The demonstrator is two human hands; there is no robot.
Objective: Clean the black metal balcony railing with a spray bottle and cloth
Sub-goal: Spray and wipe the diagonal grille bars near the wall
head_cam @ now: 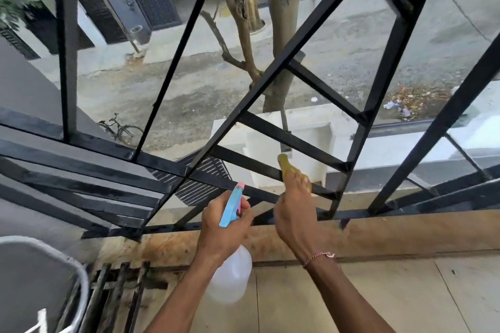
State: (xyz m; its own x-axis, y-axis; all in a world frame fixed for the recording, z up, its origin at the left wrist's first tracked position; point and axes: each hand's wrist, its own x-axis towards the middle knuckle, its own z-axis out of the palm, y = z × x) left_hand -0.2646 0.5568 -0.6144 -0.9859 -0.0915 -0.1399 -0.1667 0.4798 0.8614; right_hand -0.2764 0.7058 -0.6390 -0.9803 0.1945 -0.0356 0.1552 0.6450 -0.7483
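Observation:
The black metal railing (286,140) fills the view, with slanted uprights and short cross rungs. My left hand (220,227) grips a spray bottle (231,278), a clear body with a blue and pink trigger head pointing toward the lower rungs. My right hand (293,211) holds a yellowish cloth (286,167) against a low cross rung, its fingers wrapped around the cloth and bar. A thin bracelet circles the right wrist.
A brownish ledge (392,235) runs under the railing, with tiled balcony floor (405,297) nearer me. A grey tub with a white rim (67,259) sits at bottom left beside loose metal bars (119,286). Far below lie a street, a tree trunk (281,21) and a bicycle (121,128).

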